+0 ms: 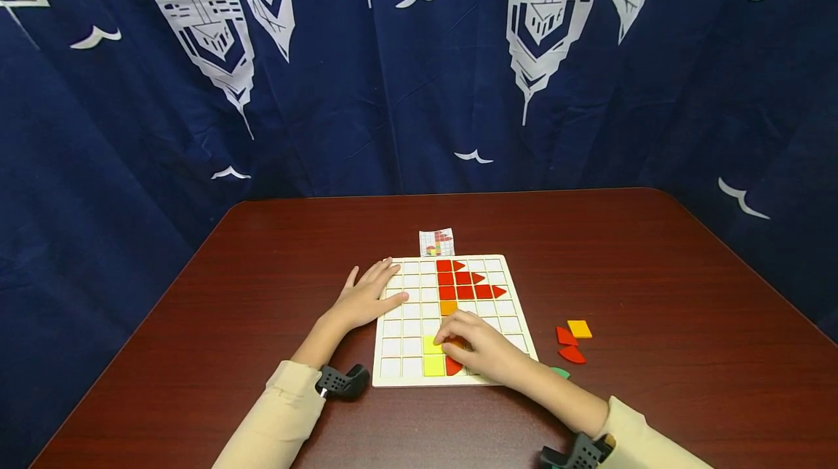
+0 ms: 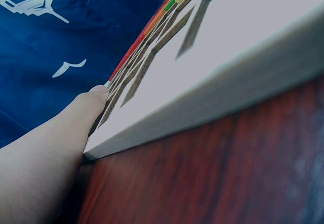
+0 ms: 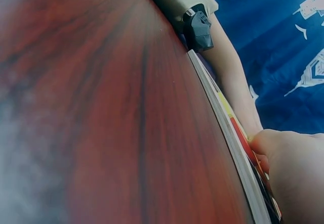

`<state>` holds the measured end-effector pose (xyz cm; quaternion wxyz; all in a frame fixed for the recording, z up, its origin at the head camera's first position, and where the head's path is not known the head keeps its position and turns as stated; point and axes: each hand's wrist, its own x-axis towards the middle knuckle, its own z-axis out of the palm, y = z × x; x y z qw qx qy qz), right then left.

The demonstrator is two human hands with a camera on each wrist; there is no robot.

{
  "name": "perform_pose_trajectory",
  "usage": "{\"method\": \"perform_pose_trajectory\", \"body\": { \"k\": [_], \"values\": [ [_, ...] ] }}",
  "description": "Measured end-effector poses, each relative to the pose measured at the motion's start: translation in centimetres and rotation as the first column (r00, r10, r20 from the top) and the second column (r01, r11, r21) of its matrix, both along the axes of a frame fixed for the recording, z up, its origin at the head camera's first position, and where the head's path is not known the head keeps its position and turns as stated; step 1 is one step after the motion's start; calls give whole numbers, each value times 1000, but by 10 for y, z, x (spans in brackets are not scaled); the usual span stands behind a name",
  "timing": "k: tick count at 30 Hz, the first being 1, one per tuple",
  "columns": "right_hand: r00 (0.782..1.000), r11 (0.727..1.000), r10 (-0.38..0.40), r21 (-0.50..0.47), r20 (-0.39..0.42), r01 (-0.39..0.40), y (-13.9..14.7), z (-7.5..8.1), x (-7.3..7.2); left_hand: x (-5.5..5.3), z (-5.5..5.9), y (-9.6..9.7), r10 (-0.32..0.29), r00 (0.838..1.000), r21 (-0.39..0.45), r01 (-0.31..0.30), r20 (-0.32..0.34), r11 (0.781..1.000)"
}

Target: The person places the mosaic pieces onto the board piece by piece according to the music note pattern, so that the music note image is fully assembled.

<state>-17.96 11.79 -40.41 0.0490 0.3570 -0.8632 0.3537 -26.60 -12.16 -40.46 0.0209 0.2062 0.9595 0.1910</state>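
Note:
A white square-grid board [image 1: 390, 374] lies on the table with coloured tiles in its cells. My left hand [image 1: 362, 302] rests on its left edge, fingers spread and thumb on the surface. Over the lower middle is my right hand [image 1: 481, 345], fingers bent. Its fingertips touch the right side of a yellow tile [image 1: 430, 345]; whether they pinch it is hidden. Another yellow tile [image 1: 433, 366] lies below, beside a red quarter-round tile [image 1: 452, 366]. An orange-red piece shows under the right palm. Above the hand are an orange square [image 1: 448, 307] and red tiles [image 1: 447, 292] in rows.
Right of the board lie a yellow-orange square [image 1: 580, 329], red quarter-round pieces [image 1: 572, 355] and a partly covered green piece [image 1: 561, 372]. A small pattern card [image 1: 436, 242] sits behind the board. A blue curtain [image 1: 366, 127] hangs beyond the table.

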Motion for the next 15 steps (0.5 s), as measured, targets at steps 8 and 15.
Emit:
{"method": "perform_pose_trajectory", "body": {
  "k": [8, 15],
  "values": [
    [997, 1000, -2, -1, -71, 2, 9, -3, 2, 0, 0, -1, 0, 1000, -6, 0, 10, 1000],
    [996, 1000, -9, -27, -93, 6, 21, -3, 3, -1, -1, -1, -9, 1000, -2, 9, 3, 1000]
  ]
}}
